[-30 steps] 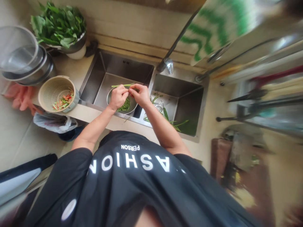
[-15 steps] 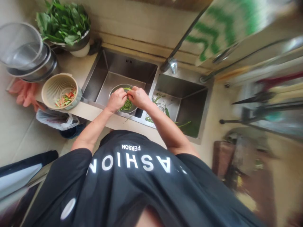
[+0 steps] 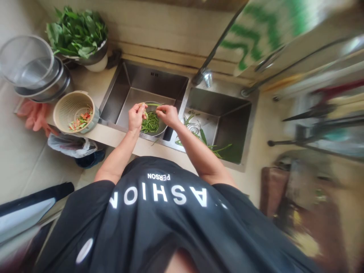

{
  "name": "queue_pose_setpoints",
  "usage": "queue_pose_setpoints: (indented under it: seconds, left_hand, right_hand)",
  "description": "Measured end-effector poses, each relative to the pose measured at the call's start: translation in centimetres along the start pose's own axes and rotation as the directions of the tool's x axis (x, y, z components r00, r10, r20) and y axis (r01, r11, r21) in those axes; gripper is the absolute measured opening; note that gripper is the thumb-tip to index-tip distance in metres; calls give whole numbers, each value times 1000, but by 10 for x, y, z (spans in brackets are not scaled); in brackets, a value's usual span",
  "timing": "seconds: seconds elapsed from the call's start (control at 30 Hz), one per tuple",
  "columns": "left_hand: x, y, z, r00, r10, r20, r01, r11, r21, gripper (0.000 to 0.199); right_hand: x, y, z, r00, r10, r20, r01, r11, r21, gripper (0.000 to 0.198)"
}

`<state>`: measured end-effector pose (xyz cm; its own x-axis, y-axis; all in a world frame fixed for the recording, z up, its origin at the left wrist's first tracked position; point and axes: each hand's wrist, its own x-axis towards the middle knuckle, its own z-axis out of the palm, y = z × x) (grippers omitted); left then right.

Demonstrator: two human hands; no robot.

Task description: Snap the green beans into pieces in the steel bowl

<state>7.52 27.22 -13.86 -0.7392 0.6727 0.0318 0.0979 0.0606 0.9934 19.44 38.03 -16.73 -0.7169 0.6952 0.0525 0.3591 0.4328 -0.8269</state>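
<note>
My left hand (image 3: 135, 116) pinches a long green vegetable stem (image 3: 152, 104), which stretches across toward my right hand (image 3: 169, 115). The fingers of my right hand are closed at the other end of the stem; their tips are partly hidden. Beneath both hands a round metal bowl (image 3: 164, 132) stands in the left sink basin. Short cut green stem pieces (image 3: 150, 124) lie in it.
The right sink basin (image 3: 231, 131) holds leafy stems (image 3: 203, 135). Left on the counter are a beige strainer basket (image 3: 64, 110) with red and green scraps, stacked metal bowls (image 3: 61, 83) and a pot of leafy greens (image 3: 79, 34). A faucet (image 3: 208, 79) rises behind.
My hands have drawn apart from near contact above the bowl. The stem now shows stretched between them, and more of the cut pieces are visible. My left hand has turned more upright.
</note>
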Motion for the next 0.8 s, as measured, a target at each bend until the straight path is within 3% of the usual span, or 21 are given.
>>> queue_pose_setpoints:
  seconds: [0.07,0.17,0.27,0.4,0.47,0.53,0.6,0.7,0.8]
  left_hand:
    - [2,-2,-2,986,-167,1,164,965,-203,22]
    - [1,-3,-4,974,-225,22,221,927,-304,26]
    - [-1,-5,-2,985,-172,24,172,951,-257,30]
    - [-5,-7,3,999,46,16,-44,994,-99,30]
    - [-8,-6,6,986,169,-3,-169,985,-25,28]
    - [-11,-6,10,976,214,-22,-215,977,-16,29]
    - [-13,-8,14,987,150,-50,-155,980,-121,33]
    - [-13,-16,17,997,-22,-67,-5,927,-375,37]
    - [-7,-30,9,997,-67,-45,45,922,-385,32]
  right_hand:
    - [0,5,0,996,-53,69,63,987,-148,18]
    - [-2,0,-4,994,-97,45,105,967,-232,24]
    - [-5,-14,-8,975,-211,63,218,967,-135,28]
    - [-6,-31,-11,957,-261,128,275,955,-110,26]
    - [-6,-35,-10,971,-220,95,230,967,-110,26]
    - [-6,-36,-6,985,-163,46,165,986,-25,26]
    - [-6,-33,1,997,-71,10,69,987,148,27]
    - [-4,-21,13,988,156,-13,-137,905,403,29]
    - [0,0,15,963,264,-48,-216,868,448,27]
